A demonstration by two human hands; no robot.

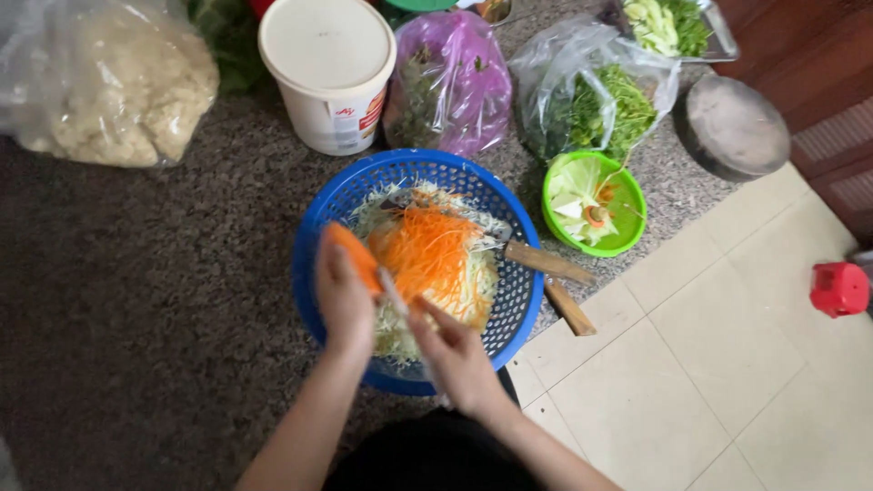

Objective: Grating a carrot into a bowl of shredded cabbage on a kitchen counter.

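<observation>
The right hand [459,359] has its fingers closed around a thin peeler [393,293], while the left hand [344,298] grips a smooth orange carrot [355,256] over the blue perforated plastic basket [509,300]. Fine carrot shreds [435,253] lie heaped on pale shredded cabbage [393,329] inside it, on the speckled stone counter [164,273]. Beyond sit a green bowl [626,218] and a white lidded tub [329,73].

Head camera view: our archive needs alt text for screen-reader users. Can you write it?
Seen from above, a left hand holds a carrot and a right hand holds a shredding tool over a blue basket of shredded carrot and cabbage. It sits on a speckled counter beside a green bowl, a white tub and bagged greens.
</observation>
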